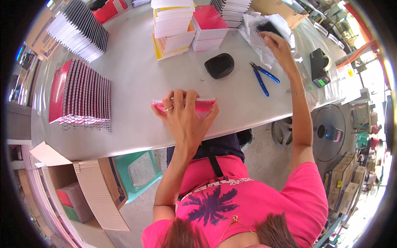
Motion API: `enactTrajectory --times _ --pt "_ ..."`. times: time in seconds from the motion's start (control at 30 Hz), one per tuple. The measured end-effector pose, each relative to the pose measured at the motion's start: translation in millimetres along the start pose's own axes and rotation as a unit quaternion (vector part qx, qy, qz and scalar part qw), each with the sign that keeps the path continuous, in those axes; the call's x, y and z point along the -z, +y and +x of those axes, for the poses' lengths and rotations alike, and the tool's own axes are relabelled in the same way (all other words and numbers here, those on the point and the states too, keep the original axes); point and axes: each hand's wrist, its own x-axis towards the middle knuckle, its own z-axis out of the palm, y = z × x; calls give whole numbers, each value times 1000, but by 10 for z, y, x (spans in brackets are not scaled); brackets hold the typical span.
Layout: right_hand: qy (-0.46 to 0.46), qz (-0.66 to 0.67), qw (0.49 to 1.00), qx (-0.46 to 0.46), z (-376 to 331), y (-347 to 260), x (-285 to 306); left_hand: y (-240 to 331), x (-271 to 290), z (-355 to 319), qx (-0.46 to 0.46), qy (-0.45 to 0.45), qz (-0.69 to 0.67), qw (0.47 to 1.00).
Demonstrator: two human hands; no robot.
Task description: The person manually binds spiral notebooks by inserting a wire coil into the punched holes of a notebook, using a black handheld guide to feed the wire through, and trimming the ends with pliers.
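My left hand (182, 109) grips a small pink-red notebook (203, 106) near the table's front edge, fingers over its top and thumb at its right end. At the far right, my right hand (276, 43) is at a heap of black binding wires (271, 28) lying on crumpled white wrapping (253, 35). Its fingers are bent together; what they hold, if anything, is too small to make out. Blue-handled cutting pliers (263, 78) lie between the two hands. A black rounded pad-like object (219, 66) rests beyond the notebook.
On the left stand a stack of red wire-bound notebooks (80, 93) and a black-bound stack (80, 31). Paper stacks (173, 31) and red-covered pads (210, 27) stand at the back. A black tape dispenser (319, 68) sits right. Below are an open carton (101, 194), a green stool (134, 175) and a fan (328, 132).
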Motion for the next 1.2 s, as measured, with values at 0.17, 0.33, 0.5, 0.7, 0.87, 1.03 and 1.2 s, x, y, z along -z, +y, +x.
enactTrajectory --times 0.17,0.33,0.5,0.7,0.87,1.03,1.2 --pt "-192 150 965 -99 -568 -1129 -354 -13 5 14 -1 3 9 1000" --pt "-172 196 964 -57 -831 -1309 -546 -37 -8 15 -6 4 14 1000" --pt "-199 201 957 -64 -937 -1367 -595 -42 -7 22 -11 -2 4 1000" --pt "-184 189 964 -34 -976 -1424 -600 -39 -6 31 -9 -7 22 1000" --pt "-177 99 979 -24 -1012 -1514 -605 -80 8 8 -13 -27 34 999" --pt "-176 41 983 24 -1024 -1501 -682 -71 97 17 -19 -69 45 996" --pt "-118 45 992 8 -992 -1574 -771 -80 98 -3 -17 -60 40 997"
